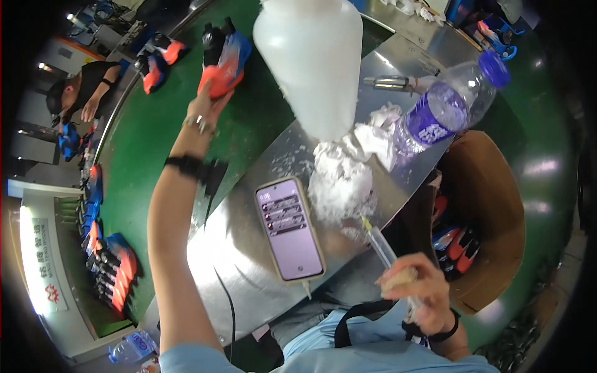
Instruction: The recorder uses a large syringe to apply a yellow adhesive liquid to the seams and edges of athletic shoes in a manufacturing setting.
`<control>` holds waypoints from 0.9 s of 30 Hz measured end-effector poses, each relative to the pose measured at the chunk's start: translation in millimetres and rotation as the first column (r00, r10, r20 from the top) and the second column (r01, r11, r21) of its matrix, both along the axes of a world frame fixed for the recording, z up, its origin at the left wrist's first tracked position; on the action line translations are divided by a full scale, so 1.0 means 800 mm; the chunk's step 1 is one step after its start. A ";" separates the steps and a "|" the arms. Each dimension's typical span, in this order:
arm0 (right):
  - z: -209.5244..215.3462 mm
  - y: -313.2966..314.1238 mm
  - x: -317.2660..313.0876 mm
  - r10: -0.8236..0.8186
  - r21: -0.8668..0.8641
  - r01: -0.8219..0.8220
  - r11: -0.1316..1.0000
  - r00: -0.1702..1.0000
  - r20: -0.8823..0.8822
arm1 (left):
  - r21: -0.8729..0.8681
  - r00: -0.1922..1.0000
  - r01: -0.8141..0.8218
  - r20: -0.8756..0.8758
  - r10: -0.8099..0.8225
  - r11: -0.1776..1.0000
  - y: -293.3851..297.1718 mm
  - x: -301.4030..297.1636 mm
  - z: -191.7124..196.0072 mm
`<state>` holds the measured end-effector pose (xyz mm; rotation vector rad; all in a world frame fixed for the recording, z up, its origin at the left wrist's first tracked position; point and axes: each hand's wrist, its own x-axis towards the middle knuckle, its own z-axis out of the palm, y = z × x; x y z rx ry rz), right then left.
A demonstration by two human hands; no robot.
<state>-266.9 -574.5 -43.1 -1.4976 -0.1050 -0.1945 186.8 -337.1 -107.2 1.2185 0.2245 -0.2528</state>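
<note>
My left hand [212, 101], arm stretched out over the green surface, is closed on the orange toe of a blue-and-orange sports shoe [225, 62]. The shoe's black-lined opening faces away from me. Close to my body, my right hand [428, 295] is wrapped round a clear syringe [380, 245] with a yellowish tip. That tip points up and left, close to a heap of white crumpled material [339, 180] on the metal tabletop [233, 273]. Something beige shows between the right fingers; I cannot make out what it is. A lit phone [290, 230] lies left of the heap.
A large white plastic bottle [314, 62] and a purple-capped water bottle [451, 105] stand beyond the heap. A cardboard box [491, 217] at the right holds shoes. More shoes [115, 273] line the green belt [140, 180] at the left. Another person [84, 93] works at far left.
</note>
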 end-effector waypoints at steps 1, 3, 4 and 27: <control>-0.002 -0.001 0.001 -0.004 0.020 0.004 1.000 1.000 -0.005 | 0.002 0.998 0.056 0.028 -0.056 0.998 0.027 -0.046 0.013; -0.006 -0.002 0.004 -0.002 -0.013 0.003 1.000 0.999 0.039 | 0.024 0.989 0.144 0.023 -0.145 0.989 0.088 -0.149 0.041; -0.007 0.000 0.007 0.004 -0.012 -0.003 1.000 0.998 0.059 | 0.041 0.984 0.176 -0.009 -0.176 0.984 0.120 -0.203 0.053; 0.026 0.093 -0.006 0.086 -0.063 -0.073 0.995 0.966 0.242 | 0.355 0.704 -0.418 0.709 0.051 0.836 0.236 -0.519 0.113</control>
